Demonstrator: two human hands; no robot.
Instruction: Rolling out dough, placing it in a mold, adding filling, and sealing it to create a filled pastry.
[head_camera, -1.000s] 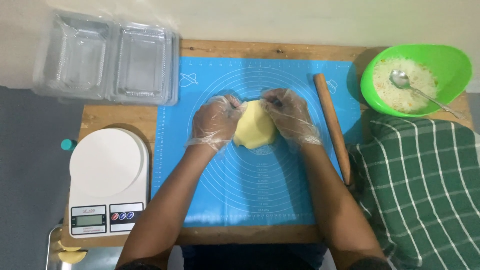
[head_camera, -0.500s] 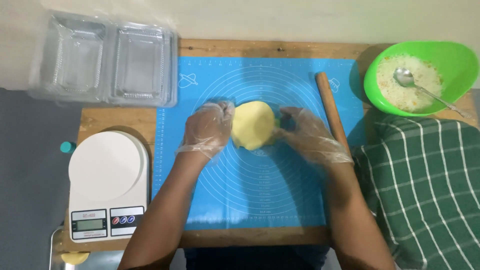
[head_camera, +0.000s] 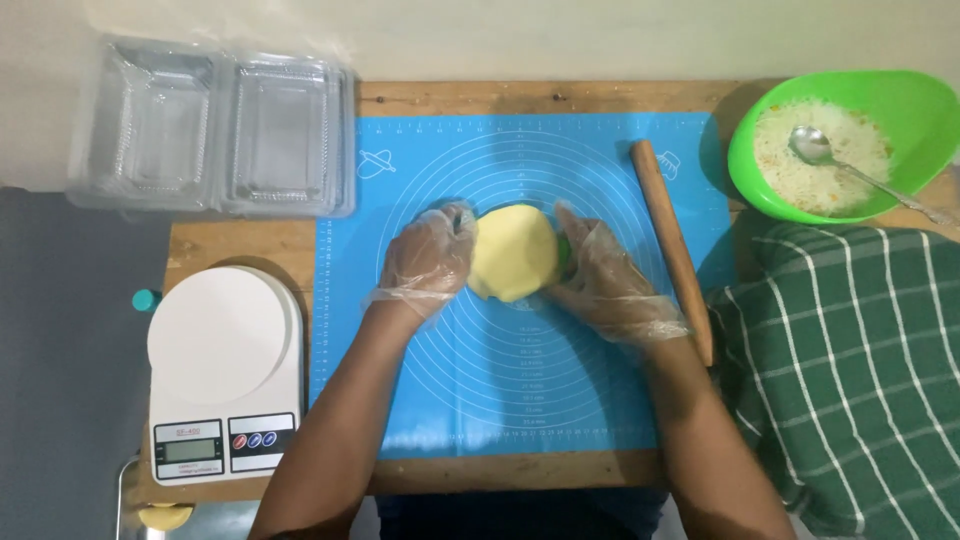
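A pale yellow ball of dough (head_camera: 513, 252) rests on the blue silicone baking mat (head_camera: 520, 400) in the middle of the wooden table. My left hand (head_camera: 425, 260), in a clear plastic glove, cups the dough's left side. My right hand (head_camera: 605, 285), also gloved, presses against its right and lower side. Both hands hold the dough between them. A little green shows behind the dough at its right edge.
A wooden rolling pin (head_camera: 672, 245) lies on the mat's right edge. At the back right, a green bowl (head_camera: 905, 100) holds a pale crumbly mix and a spoon (head_camera: 850, 170). A green checked cloth (head_camera: 850, 370) lies at right. White kitchen scale (head_camera: 222, 370) at left; clear plastic containers (head_camera: 215, 125) behind.
The dough has turned between my hands. My right hand, which had slid out to the right, has come back in against the dough's right side.
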